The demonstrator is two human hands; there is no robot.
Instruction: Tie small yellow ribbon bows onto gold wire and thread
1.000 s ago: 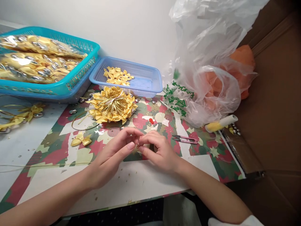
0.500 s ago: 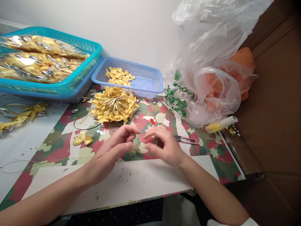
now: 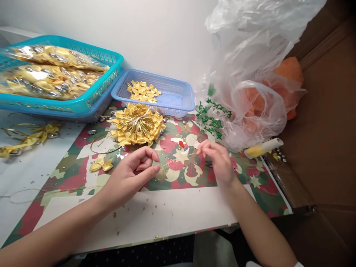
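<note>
A thin gold cord (image 3: pixel 178 160) stretches between my two hands above the patterned table cover. My left hand (image 3: pixel 136 168) is closed, its thumb and forefinger pinching the cord's left end. Around the other end, the fingertips of my right hand (image 3: pixel 218 159) are pressed together. Mostly hidden behind that hand lie thread snips. To the left of my left hand rests a single yellow ribbon bow (image 3: pixel 101 164). Beyond it sits a round bundle of yellow bows (image 3: pixel 138 125) with gold cords gathered in its middle.
A turquoise basket (image 3: pixel 104 55) holds bagged bows with silver bells. Beside it, a blue basket (image 3: pixel 178 99) contains loose bows. Plastic bags (image 3: pixel 250 85) and a white roll (image 3: pixel 264 147) stand at the right. A white strip (image 3: pixel 178 207) lies along the front edge.
My right hand has moved right, away from my left, and the gold cord now shows stretched between them. My left hand has barely shifted. The snips have become mostly covered.
</note>
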